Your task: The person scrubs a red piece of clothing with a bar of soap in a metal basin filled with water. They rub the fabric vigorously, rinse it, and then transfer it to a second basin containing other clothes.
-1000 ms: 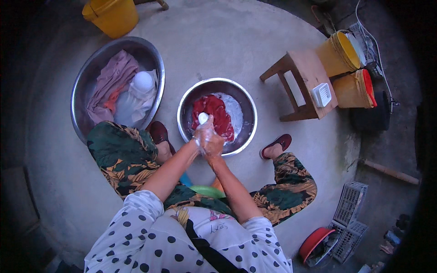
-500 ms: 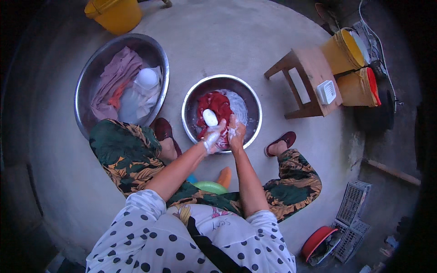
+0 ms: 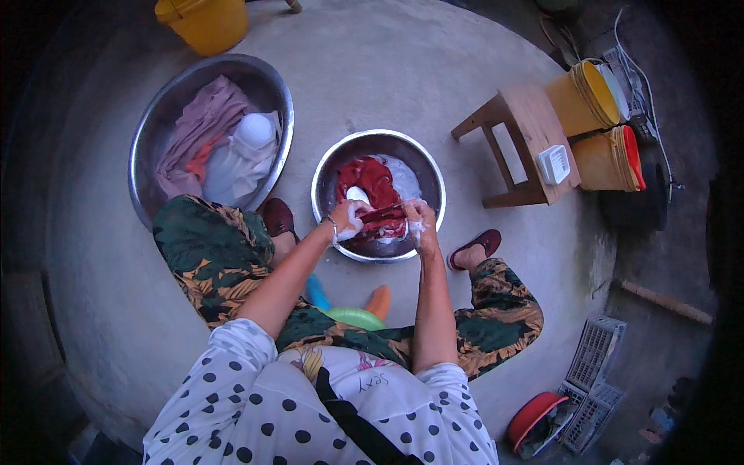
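A round metal basin stands on the floor between my feet. In it lies a wet red garment, with white suds or foamy cloth at its right. My left hand and my right hand are closed on the near part of the garment, which is stretched between them over the basin's near side. Suds cover both hands. A smooth white oval piece rests on the red cloth beside my left hand, partly hidden by it; whether it is soap or a pad I cannot tell.
At the left, a larger metal basin holds a mauve cloth and white and orange pieces. A yellow bucket stands behind. Right: a wooden stool with a white soap dish, and more buckets. Plastic crates and a red basin lie lower right.
My hands have moved apart and gripped the red garment, pulling its near part taut between them. The white oval piece is now more covered by my left hand.
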A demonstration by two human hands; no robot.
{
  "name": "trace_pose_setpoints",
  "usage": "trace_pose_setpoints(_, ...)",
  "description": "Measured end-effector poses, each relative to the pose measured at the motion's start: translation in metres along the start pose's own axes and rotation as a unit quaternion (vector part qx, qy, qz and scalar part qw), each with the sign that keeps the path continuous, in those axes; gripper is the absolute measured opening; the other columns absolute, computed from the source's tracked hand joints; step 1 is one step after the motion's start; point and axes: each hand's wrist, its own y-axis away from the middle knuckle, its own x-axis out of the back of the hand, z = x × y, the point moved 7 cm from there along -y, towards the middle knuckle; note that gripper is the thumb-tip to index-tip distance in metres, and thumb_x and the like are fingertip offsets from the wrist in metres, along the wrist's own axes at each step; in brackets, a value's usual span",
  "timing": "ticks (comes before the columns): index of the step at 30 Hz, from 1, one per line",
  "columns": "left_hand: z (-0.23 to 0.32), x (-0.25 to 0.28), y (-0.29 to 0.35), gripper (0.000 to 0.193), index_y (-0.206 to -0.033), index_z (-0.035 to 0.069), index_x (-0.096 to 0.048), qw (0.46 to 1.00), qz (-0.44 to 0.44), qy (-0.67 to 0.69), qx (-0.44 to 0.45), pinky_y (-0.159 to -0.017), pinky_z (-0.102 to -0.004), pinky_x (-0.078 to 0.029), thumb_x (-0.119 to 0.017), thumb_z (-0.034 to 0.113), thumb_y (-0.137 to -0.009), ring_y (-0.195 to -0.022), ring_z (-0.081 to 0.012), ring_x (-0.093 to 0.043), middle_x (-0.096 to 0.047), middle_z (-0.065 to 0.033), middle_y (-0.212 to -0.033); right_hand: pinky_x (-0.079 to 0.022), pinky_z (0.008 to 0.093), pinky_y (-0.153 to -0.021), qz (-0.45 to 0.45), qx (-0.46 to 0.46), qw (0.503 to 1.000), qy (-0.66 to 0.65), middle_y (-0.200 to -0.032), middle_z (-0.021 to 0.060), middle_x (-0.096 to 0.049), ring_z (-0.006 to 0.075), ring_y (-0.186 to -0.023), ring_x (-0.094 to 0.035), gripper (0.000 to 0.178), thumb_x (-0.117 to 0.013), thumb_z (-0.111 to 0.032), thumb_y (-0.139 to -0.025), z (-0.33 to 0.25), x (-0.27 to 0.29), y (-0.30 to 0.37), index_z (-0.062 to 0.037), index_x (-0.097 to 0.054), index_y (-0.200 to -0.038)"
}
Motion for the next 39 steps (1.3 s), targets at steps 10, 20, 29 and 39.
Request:
trace_pose_setpoints(10, 0.023, -0.018, 0.016, 0.02, -0.071, 0.011, -0.055, 0.727, 0.072, 0.651, 0.204, -0.055, -0.0273, -0.045, -0.043, 0.021, -0.083, -0.061, -0.0146, -0.054, -0.055, -0.0021, -0.068, -0.044, 0.0356, -0.059, 0.193, 0.216, 0.936, 0.199, -0.059, 0.0119, -0.052, 0.0253, -0.059, -0.055, 0.014, -0.049, -0.018, -0.079, -0.095, -0.076, 0.044, -0.0048, -0.053, -0.082)
trace_pose_setpoints(20, -0.017, -0.048, 0.02, 0.016, -0.065, 0.014, -0.049, 0.771, 0.102, 0.608, 0.16, -0.044, -0.0317, -0.039, -0.045, 0.025, -0.077, -0.049, -0.0136, -0.048, -0.047, 0.0005, -0.056, -0.043, 0.0411, -0.051, 0.117, 0.064, 0.932, 0.337, -0.062, 0.0181, -0.056, 0.0291, -0.056, -0.057, 0.026, -0.053, -0.03, -0.075, -0.015, -0.089, 0.044, -0.0042, -0.055, -0.078)
trace_pose_setpoints(29, 0.035, -0.011, 0.018, 0.011, -0.079, 0.009, -0.054, 0.744, 0.113, 0.614, 0.237, -0.062, -0.0272, -0.047, -0.051, 0.019, -0.076, -0.067, -0.0118, -0.054, -0.055, -0.0022, -0.073, -0.042, 0.0266, -0.063, -0.007, -0.038, 0.996, -0.079, -0.07, 0.0046, -0.058, 0.014, -0.064, -0.053, 0.021, -0.058, -0.023, -0.079, -0.026, -0.055, 0.015, -0.002, -0.057, -0.075)
trace_pose_setpoints(39, -0.011, 0.002, 0.002, 0.026, -0.088, 0.001, -0.056, 0.999, -0.003, -0.001, 0.045, -0.066, -0.0256, -0.044, -0.057, 0.008, -0.063, -0.073, -0.0127, -0.054, -0.056, -0.0045, -0.078, -0.039, 0.0231, -0.05, 0.007, -0.011, 0.997, 0.075, -0.062, -0.0006, -0.053, 0.0074, -0.056, -0.046, 0.017, -0.055, -0.015, -0.077, -0.022, -0.02, 0.003, -0.0001, -0.056, -0.068)
